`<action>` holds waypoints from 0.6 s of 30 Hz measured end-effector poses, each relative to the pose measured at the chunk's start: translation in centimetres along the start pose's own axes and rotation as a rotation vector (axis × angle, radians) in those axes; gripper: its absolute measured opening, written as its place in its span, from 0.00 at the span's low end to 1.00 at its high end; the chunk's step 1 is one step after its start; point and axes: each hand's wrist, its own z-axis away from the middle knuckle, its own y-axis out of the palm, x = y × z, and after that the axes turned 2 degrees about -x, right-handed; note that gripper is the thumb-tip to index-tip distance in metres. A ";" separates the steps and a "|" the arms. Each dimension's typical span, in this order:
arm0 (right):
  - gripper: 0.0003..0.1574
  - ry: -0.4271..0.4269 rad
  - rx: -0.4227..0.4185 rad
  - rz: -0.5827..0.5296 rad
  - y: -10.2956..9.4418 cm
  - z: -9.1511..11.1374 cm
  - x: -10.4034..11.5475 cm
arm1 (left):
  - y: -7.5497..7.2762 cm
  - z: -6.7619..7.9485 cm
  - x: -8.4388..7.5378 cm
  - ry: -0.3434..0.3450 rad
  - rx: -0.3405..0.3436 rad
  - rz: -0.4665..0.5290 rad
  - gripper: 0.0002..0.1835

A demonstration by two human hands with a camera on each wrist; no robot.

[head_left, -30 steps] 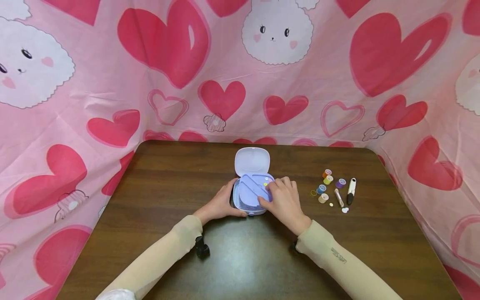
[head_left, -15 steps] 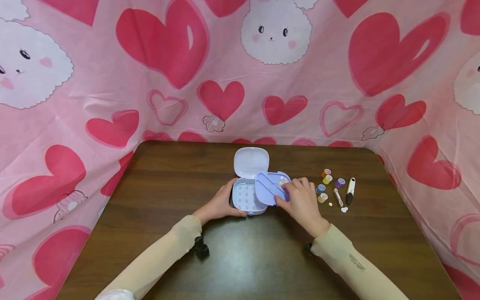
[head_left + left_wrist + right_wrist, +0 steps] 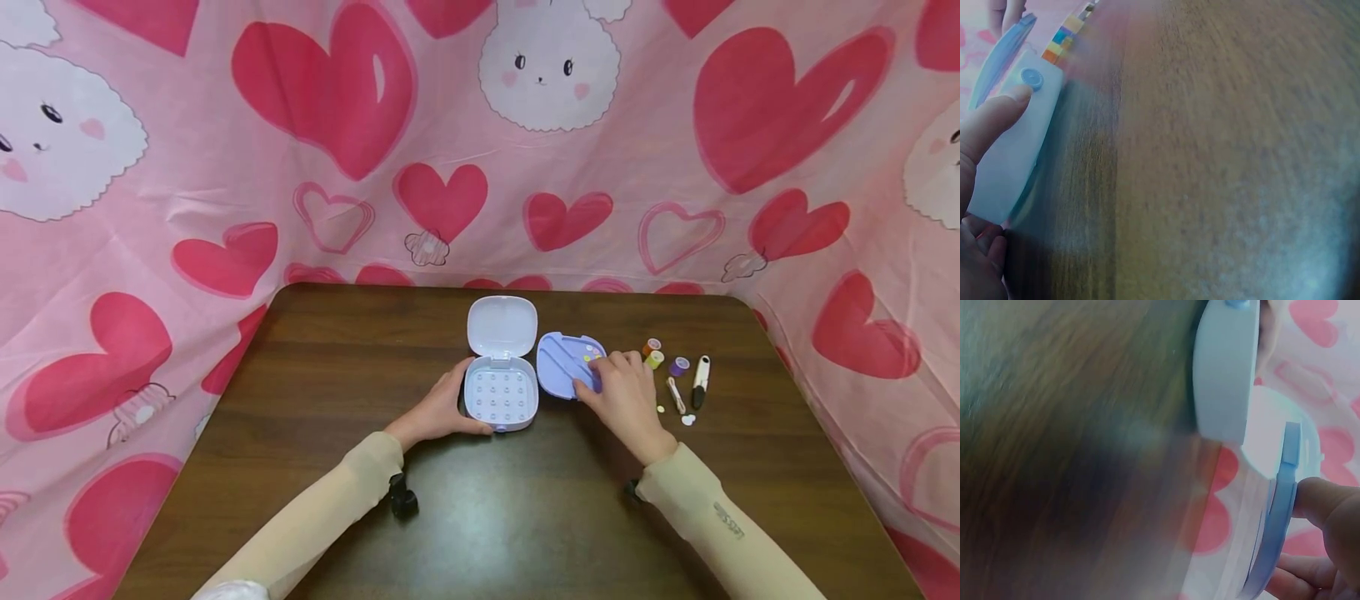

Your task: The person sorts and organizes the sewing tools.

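Observation:
A small pale-blue plastic box (image 3: 483, 407) stands on the table with its lid (image 3: 502, 325) tipped back; small pegs line its floor. My left hand (image 3: 438, 406) grips the box by its left side, and in the left wrist view the thumb lies on the front near a round blue latch (image 3: 1032, 79). To the right of the box, my right hand (image 3: 624, 402) pinches the right edge of a lavender tray (image 3: 557, 367) bearing several small coloured buttons. The right wrist view has the tray (image 3: 1277, 512) edge-on, raised above the table.
Right of the tray are several thread spools, among them an orange one (image 3: 652, 347) and a purple one (image 3: 679, 366). Near them lie a white-and-black tool (image 3: 701, 382), a small pale bundle (image 3: 676, 395) and white buttons (image 3: 688, 420). A heart-patterned cloth (image 3: 442, 100) hangs behind.
The tray has come up out of the box and moved right in my right hand, uncovering the pegged floor. My left hand has stayed on the box.

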 end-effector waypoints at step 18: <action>0.25 0.041 0.034 0.027 2.8 -3.1 -2.0 | 0.0 0.0 0.1 -0.007 0.007 0.010 0.69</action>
